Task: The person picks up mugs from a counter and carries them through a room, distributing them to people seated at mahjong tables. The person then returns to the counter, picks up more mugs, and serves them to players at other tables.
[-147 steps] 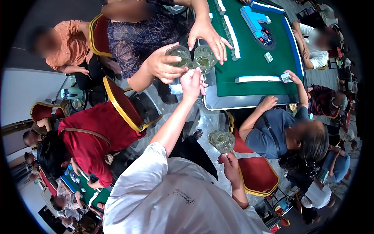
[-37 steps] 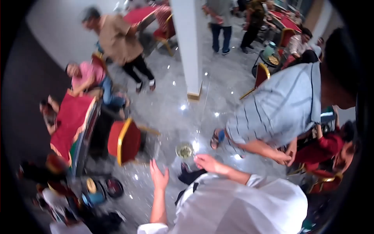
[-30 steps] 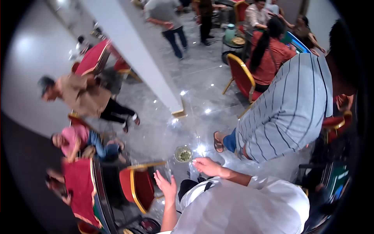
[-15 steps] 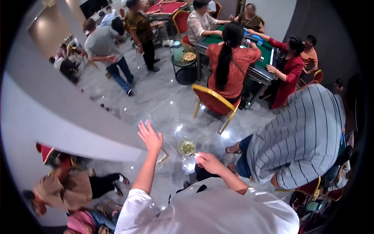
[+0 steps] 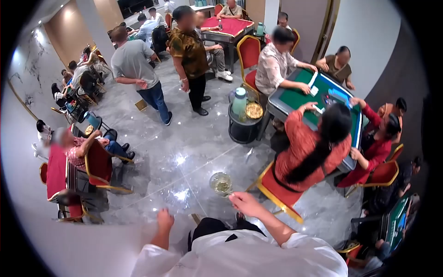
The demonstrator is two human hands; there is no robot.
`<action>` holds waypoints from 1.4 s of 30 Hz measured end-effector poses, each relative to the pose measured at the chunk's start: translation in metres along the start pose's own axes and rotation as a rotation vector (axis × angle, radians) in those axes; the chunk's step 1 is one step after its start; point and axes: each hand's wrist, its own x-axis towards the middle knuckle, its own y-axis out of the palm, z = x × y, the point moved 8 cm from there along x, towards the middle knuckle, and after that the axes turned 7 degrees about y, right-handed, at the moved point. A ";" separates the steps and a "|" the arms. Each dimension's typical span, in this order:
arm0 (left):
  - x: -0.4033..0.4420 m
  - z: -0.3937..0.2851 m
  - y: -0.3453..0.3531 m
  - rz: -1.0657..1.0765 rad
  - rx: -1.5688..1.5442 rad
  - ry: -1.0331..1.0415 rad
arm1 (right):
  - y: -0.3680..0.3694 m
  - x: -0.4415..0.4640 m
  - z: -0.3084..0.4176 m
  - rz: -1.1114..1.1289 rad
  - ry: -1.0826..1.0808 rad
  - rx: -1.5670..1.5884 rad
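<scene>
My right hand [image 5: 246, 204] is closed on the handle of a clear glass mug [image 5: 220, 184], held out in front of my body. Pale liquid with greenish bits, like tea leaves, is in the mug. My left hand [image 5: 164, 219] hangs low at my left side, apart from the mug. Its fingers look loosely curled, and nothing shows in them. Beneath both hands lies the grey tiled floor [image 5: 152, 157].
Ahead right, people sit around a green-topped game table [image 5: 295, 99] with white tiles. A red chair [image 5: 281, 191] juts toward me. Beside that table, a round side table [image 5: 243, 131] carries a jug and snacks. Two people stand ahead; a red-topped table [image 5: 57, 173] is left.
The view has moved forward past the white wall, and the game table looks nearer. My left hand has dropped and its fingers have drawn in. The mug stays in my right hand.
</scene>
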 end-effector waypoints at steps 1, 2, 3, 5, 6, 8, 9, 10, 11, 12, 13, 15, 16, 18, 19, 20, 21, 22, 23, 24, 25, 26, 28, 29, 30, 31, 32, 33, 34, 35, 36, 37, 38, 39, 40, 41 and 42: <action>-0.005 0.021 0.029 0.059 -0.134 -0.129 | 0.002 0.029 0.012 0.040 0.000 0.007; -0.006 0.027 0.037 0.097 -0.193 -0.205 | 0.005 0.062 0.022 0.060 -0.039 -0.023; -0.007 0.026 0.039 0.136 -0.251 -0.286 | 0.008 0.089 0.033 0.070 -0.032 -0.034; 0.012 0.026 0.052 0.159 -0.372 -0.365 | 0.020 0.153 0.064 0.109 -0.061 -0.038; 0.017 0.032 0.061 0.184 -0.479 -0.433 | 0.030 0.184 0.075 0.148 -0.055 -0.055; 0.043 0.053 0.085 0.103 -0.636 -0.548 | 0.042 0.248 0.098 0.192 0.015 -0.001; 0.056 0.065 0.092 0.026 -0.780 -0.604 | 0.050 0.278 0.111 0.210 0.053 0.025; 0.072 0.072 0.082 0.013 -0.749 -0.617 | 0.062 0.304 0.127 0.255 0.060 0.006; 0.101 0.079 0.068 -0.002 -0.722 -0.624 | 0.067 0.332 0.146 0.259 0.058 0.013; 0.128 0.089 0.058 0.003 -0.751 -0.642 | 0.073 0.355 0.160 0.266 0.072 0.021; 0.159 0.103 0.049 0.013 -0.776 -0.658 | 0.081 0.376 0.171 0.305 0.092 0.004; 0.241 0.130 0.024 0.020 -0.736 -0.489 | 0.091 0.433 0.205 0.319 0.103 -0.013; 0.280 0.140 0.012 0.088 -0.837 -0.495 | 0.096 0.459 0.217 0.325 0.094 -0.039; 0.367 0.150 -0.060 -0.077 -0.854 -0.286 | 0.109 0.508 0.244 0.338 0.107 -0.036; 0.409 0.154 -0.092 -0.087 -0.907 -0.231 | 0.116 0.533 0.258 0.342 0.112 -0.023; 0.448 0.159 -0.119 -0.095 -0.959 -0.170 | 0.124 0.559 0.272 0.351 0.111 -0.025; 0.486 0.169 -0.134 -0.096 -0.957 -0.175 | 0.132 0.585 0.287 0.367 0.106 -0.037; 0.523 0.176 -0.147 -0.124 -1.057 -0.148 | 0.138 0.611 0.299 0.381 0.103 -0.047; 0.552 0.183 -0.153 -0.149 -1.160 -0.118 | 0.143 0.635 0.310 0.382 0.109 -0.045; 0.578 0.198 -0.150 -0.150 -1.158 -0.122 | 0.149 0.663 0.323 0.387 0.099 -0.058; 0.605 0.215 -0.141 -0.157 -1.153 -0.115 | 0.154 0.691 0.335 0.393 0.092 -0.070; 0.627 0.226 -0.128 -0.148 -1.154 -0.109 | 0.160 0.720 0.345 0.416 0.041 -0.080; 0.651 0.268 -0.090 -0.125 -1.101 -0.184 | 0.166 0.773 0.374 0.412 0.030 -0.110; 0.644 0.291 -0.076 -0.104 -1.041 -0.270 | 0.173 0.791 0.385 0.420 0.024 -0.138; 0.636 0.308 -0.074 -0.045 -1.013 -0.372 | 0.177 0.808 0.401 0.418 0.048 -0.079; 0.634 0.329 -0.078 -0.010 -0.982 -0.477 | 0.177 0.825 0.412 0.422 0.057 -0.074; 0.629 0.351 -0.073 -0.029 -0.954 -0.536 | 0.175 0.846 0.423 0.383 0.061 -0.076; 0.615 0.374 -0.064 0.037 -0.859 -0.636 | 0.184 0.871 0.438 0.381 0.055 -0.088; 0.604 0.395 -0.061 0.031 -0.852 -0.737 | 0.188 0.894 0.446 0.394 0.054 -0.070; 0.595 0.415 -0.054 0.018 -0.846 -0.842 | 0.188 0.918 0.452 0.414 0.049 -0.053; 0.588 0.433 -0.043 0.013 -0.910 -0.931 | 0.192 0.940 0.461 0.421 0.068 -0.047; 0.586 0.447 -0.044 -0.013 -0.908 -0.980 | 0.193 0.956 0.468 0.405 0.098 -0.036; 0.595 0.459 -0.047 0.016 -0.908 -0.993 | 0.194 0.972 0.478 0.380 0.102 -0.031; 0.611 0.475 -0.050 0.046 -0.906 -0.994 | 0.196 0.992 0.490 0.345 0.101 -0.020; 0.629 0.489 -0.056 0.014 -0.929 -1.030 | 0.197 1.010 0.496 0.304 0.119 -0.010; 0.652 0.504 -0.060 0.008 -0.925 -1.041 | 0.199 1.028 0.502 0.261 0.137 0.002; 0.682 0.518 -0.070 -0.009 -0.879 -0.953 | 0.198 1.038 0.515 0.228 0.117 -0.014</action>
